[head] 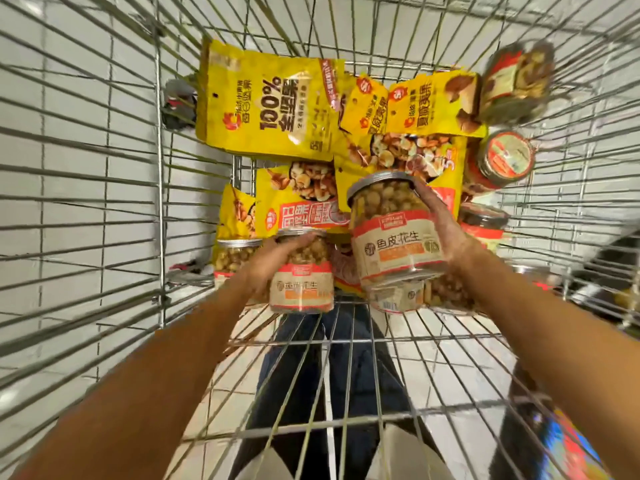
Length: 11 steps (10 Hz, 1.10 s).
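Left hand (277, 256) grips the low jar (302, 289), right hand (446, 233) the raised jar (394, 244), mid-wall; rigid, probably slick, moderately heavy.

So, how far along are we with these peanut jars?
Done: yellow nut bags and loose jars lie in the cart. In hand: left grip holds the lower peanut jar, right grip the raised peanut jar. Left: both are yet to be set down.

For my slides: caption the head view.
Left hand grips one peanut jar, right hand a second jar, inside a wire cart of yellow snack bags.
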Motion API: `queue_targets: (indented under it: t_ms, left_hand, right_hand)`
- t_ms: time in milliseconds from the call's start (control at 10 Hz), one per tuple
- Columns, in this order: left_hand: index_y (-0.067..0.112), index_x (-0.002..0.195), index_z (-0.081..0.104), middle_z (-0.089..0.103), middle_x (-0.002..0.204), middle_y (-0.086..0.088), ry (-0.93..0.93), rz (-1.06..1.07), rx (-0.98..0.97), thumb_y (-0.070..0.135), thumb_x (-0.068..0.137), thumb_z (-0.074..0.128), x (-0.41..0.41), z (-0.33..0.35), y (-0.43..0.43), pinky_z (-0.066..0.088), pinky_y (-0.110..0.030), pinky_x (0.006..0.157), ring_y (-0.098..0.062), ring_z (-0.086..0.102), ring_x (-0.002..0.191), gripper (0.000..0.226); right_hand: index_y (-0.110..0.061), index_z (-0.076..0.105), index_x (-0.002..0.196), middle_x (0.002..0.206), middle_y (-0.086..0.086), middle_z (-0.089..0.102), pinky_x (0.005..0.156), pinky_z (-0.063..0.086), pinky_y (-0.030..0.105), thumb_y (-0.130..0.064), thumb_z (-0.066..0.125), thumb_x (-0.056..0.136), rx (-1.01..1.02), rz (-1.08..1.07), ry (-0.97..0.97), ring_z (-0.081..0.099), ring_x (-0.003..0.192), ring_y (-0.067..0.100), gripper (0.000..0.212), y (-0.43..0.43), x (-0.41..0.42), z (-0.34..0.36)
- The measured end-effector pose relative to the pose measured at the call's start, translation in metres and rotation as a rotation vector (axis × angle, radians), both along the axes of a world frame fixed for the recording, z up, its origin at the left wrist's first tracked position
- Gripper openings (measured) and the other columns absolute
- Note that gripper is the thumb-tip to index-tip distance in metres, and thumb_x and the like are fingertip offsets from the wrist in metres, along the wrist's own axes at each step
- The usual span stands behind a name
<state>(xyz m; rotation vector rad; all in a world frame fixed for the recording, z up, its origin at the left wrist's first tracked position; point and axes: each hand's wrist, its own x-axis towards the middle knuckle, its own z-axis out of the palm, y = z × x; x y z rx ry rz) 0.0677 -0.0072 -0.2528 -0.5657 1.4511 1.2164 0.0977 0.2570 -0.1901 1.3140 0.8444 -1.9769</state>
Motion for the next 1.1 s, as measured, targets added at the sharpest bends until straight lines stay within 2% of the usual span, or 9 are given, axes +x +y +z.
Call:
queue_targets:
  t_ms: [100,200,300,400,500,600,700,800,1100]
  left_hand:
    - [0.016,0.099,0.067,0.075,0.089,-0.007,-0.091,-0.012,0.075,0.054,0.055,0.075,-0.019,0.04,-0.003,0.057,-0.029,0.063,-0.021,0.072,0.076,0.058]
    - [0.011,0.087,0.069,0.074,0.078,-0.009,-0.118,0.022,0.146,0.047,0.061,0.067,-0.054,0.119,-0.003,0.059,-0.03,0.061,-0.019,0.071,0.066,0.045]
    - [0.01,0.096,0.066,0.074,0.079,-0.007,-0.033,-0.001,0.223,0.048,0.063,0.062,-0.076,0.189,0.003,0.057,-0.032,0.074,-0.018,0.07,0.071,0.051]
    - [0.009,0.109,0.065,0.073,0.092,-0.009,0.074,0.011,0.401,0.052,0.047,0.081,-0.085,0.289,0.016,0.052,-0.039,0.088,-0.023,0.068,0.086,0.078]
    - [0.008,0.106,0.069,0.072,0.101,-0.012,0.08,0.038,0.596,0.048,0.04,0.088,-0.08,0.333,0.024,0.053,-0.045,0.087,-0.025,0.068,0.095,0.079]
    - [0.01,0.111,0.067,0.069,0.11,-0.011,0.083,-0.001,0.729,0.048,0.04,0.088,-0.064,0.38,0.05,0.05,-0.05,0.091,-0.027,0.064,0.104,0.083]
    - [0.012,0.106,0.07,0.07,0.107,-0.009,0.127,-0.078,0.763,0.051,0.042,0.085,-0.045,0.402,0.078,0.053,-0.048,0.088,-0.025,0.066,0.102,0.077]
    - [0.012,0.11,0.068,0.068,0.112,-0.011,0.15,-0.224,0.81,0.055,0.04,0.083,-0.004,0.427,0.129,0.051,-0.05,0.091,-0.027,0.064,0.106,0.083]
    - [0.011,0.128,0.057,0.063,0.121,-0.013,0.062,-0.585,0.922,0.057,0.031,0.087,0.179,0.468,0.255,0.046,-0.05,0.097,-0.031,0.06,0.113,0.111]
  right_hand:
    - [-0.018,0.062,0.112,0.105,0.012,0.071,0.075,0.057,0.035,-0.059,0.045,0.084,0.076,0.064,0.085,0.07,0.08,0.015,0.053,0.003,-0.014,0.037]
    - [-0.016,0.07,0.099,0.087,0.01,0.074,0.061,0.058,0.035,-0.061,0.059,0.063,0.054,0.077,0.206,0.072,0.076,0.025,0.058,0.0,-0.03,0.119]
    - [-0.015,0.076,0.087,0.086,0.008,0.075,0.066,0.059,0.036,-0.058,0.06,0.061,0.048,-0.025,0.325,0.072,0.079,0.023,0.053,0.0,-0.032,0.177]
    - [-0.01,0.07,0.102,0.105,0.014,0.068,0.089,0.052,0.043,-0.057,0.064,0.064,0.086,-0.188,0.445,0.064,0.101,0.03,0.061,-0.003,-0.006,0.247]
    - [0.013,0.06,0.11,0.106,0.026,0.066,0.102,0.041,0.048,-0.041,0.057,0.086,0.035,-0.297,0.529,0.06,0.11,0.036,0.059,-0.017,0.032,0.295]
    - [0.008,0.064,0.046,0.049,-0.017,0.065,0.078,0.051,0.011,-0.012,0.031,0.102,0.32,-0.56,0.529,0.065,0.056,-0.007,0.068,-0.021,0.098,0.341]
    - [-0.001,0.071,0.052,0.064,-0.013,0.072,0.061,0.056,0.019,-0.039,0.032,0.1,-0.208,-0.605,0.793,0.069,0.062,0.002,0.072,-0.024,0.128,0.35]
    - [-0.011,0.077,0.09,0.092,0.01,0.075,0.07,0.058,0.04,-0.067,0.032,0.085,0.359,-0.845,0.731,0.071,0.087,0.026,0.072,-0.009,0.175,0.348]
    - [-0.011,0.077,0.087,0.094,0.013,0.074,0.065,0.058,0.04,-0.066,0.035,0.086,0.624,-1.356,0.736,0.071,0.086,0.027,0.07,0.021,0.392,0.388]
